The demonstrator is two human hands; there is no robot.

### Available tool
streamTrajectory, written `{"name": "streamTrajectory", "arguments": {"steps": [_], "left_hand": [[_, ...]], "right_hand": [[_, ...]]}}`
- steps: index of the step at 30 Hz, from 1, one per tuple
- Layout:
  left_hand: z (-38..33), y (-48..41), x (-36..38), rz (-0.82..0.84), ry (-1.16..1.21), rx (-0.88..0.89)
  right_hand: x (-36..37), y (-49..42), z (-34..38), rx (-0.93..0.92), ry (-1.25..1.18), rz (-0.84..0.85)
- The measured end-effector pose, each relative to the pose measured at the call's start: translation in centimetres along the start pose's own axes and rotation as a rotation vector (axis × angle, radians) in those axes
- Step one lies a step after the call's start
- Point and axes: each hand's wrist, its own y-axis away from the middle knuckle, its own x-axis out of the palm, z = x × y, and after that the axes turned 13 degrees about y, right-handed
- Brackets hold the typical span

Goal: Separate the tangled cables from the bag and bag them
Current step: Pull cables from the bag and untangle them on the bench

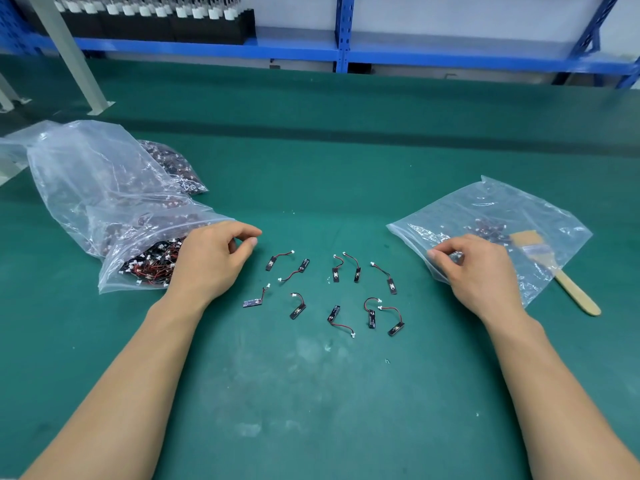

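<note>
In the head view, a green mat is seen covering the worktable. A large clear bag lies at the left, its mouth turned toward the centre, and a dense mass of tangled cables is packed inside near that opening. A second bag, also filled with dark cables, is partly hidden behind it. The left hand is laid over the mouth of the large bag with the fingers loosely curled. A gap is visible between thumb and forefinger, and nothing is seen held there.

Between the two hands, ten separated cables are spread on the mat in two loose rows, apart from one another. Each is a small black board with a short red-and-black wire and a white plug.

At the right a small bag lies flat, with a small clump of cables inside it. Its near left edge is pinched by the curled fingers of the right hand, which rests on the plastic. A wooden-handled brush lies at the bag's right side, its head covered by the plastic and its handle out on the mat. Whether the head is inside or beneath the bag cannot be told.

Blue shelving is seen behind the table.
</note>
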Motion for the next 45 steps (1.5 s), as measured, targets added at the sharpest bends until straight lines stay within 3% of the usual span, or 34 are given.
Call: {"name": "streamTrajectory", "arguments": {"steps": [14, 18, 26, 31, 37, 42, 45], "left_hand": [[-1.3, 1.0, -0.3, 0.013, 0.012, 0.081], [-1.9, 1.5, 0.1, 0.06, 0.112, 0.067], [-3.8, 3.7, 2.5, 0.549, 0.139, 0.002], [-6.5, 4.5, 5.2, 0.682, 0.09, 0.075], [-9.8, 4.5, 8.5, 0.702, 0.157, 0.154], [-8.9, 3.5, 7.4, 0.56, 0.304, 0.132], [-7.9, 3.1, 6.5, 0.529, 0.195, 0.131]], "right_hand": [[0.2, 0.2, 0.9, 0.008, -0.02, -0.005], [0.3, 0.2, 0.9, 0.012, -0.045, -0.012], [0.6, 0.1, 0.7, 0.015, -0.114, -0.036], [0.6, 0.0, 0.8, 0.012, -0.158, -0.053], [0.8, -0.2, 1.0, 0.01, -0.177, -0.064], [0.9, -0.2, 0.8, 0.02, -0.204, -0.069], [0.9, -0.3, 0.8, 0.022, -0.204, -0.063]]}}
